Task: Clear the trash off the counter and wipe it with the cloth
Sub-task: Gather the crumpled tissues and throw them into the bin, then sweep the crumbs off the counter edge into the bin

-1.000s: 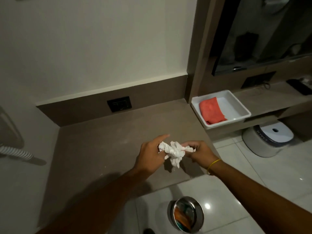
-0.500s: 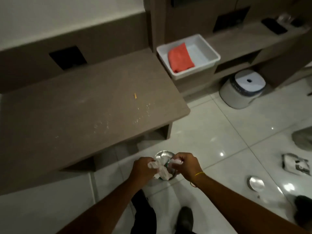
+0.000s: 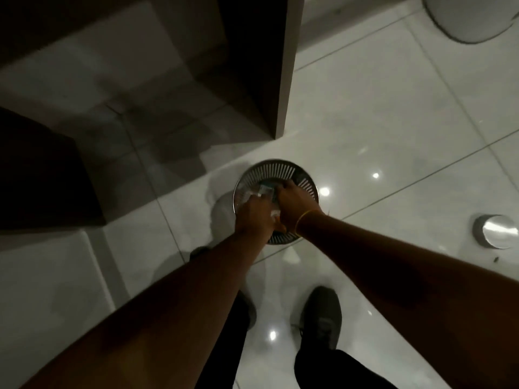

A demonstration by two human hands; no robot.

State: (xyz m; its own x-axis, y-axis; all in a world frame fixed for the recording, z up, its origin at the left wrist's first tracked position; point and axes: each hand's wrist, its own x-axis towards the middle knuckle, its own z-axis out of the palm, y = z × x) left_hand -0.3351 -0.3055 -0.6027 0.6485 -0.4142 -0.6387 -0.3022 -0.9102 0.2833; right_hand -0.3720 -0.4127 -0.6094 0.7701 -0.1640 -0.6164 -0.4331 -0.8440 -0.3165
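Observation:
I look straight down at a slotted metal waste bin [image 3: 276,165] on the tiled floor. Both hands are pressed together over its mouth. My left hand [image 3: 252,217] and my right hand [image 3: 292,202], which has a yellow band at the wrist, hold the crumpled white tissue [image 3: 274,213]. Only a small white piece of it shows between them. Some pale trash [image 3: 265,190] lies inside the bin just beyond my fingers. The counter top and the cloth are out of view.
The counter's side panel [image 3: 280,66] stands just behind the bin, with a dark recess to its left. The bin's metal lid [image 3: 495,231] lies on the floor at the right. A white round object [image 3: 466,18] sits at the top right. My shoes [image 3: 320,318] are below the bin.
I have bent down from the counter. Both hands carried the tissue off the counter edge and down into the mouth of the bin; the view now points at the floor.

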